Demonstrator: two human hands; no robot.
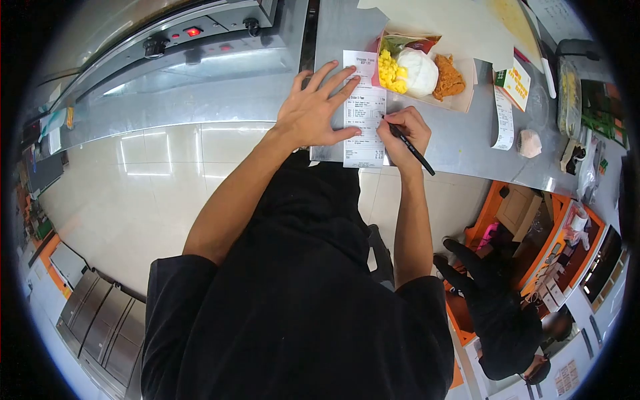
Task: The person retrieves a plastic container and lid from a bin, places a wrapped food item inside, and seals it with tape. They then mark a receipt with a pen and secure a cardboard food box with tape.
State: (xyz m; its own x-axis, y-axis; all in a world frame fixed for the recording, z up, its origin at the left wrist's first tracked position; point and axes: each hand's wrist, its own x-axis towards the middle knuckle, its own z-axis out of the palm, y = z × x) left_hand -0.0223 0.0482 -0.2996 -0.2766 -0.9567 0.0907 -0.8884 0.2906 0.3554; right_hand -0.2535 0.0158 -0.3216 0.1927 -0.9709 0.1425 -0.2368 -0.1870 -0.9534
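A long printed receipt (364, 137) lies on the steel counter, its lower end reaching the front edge. My left hand (319, 107) is spread flat beside it, fingertips and thumb on the paper's left side. In my right hand (408, 137) is a black pen (417, 152), its tip at the receipt's right half. Just beyond the receipt stands an open cardboard food box (460, 100). It holds yellow scrambled egg (391, 72), a white mound that looks like wrapped rice (419, 73) and a piece of fried chicken (449, 79).
A second receipt (503, 123), a small printed carton (513, 85) and a pale wrapped lump (530, 143) sit to the right. At upper left is a steel appliance with knobs (157, 47) and a lit red switch. A person in black (507, 327) is by orange shelving (490, 213).
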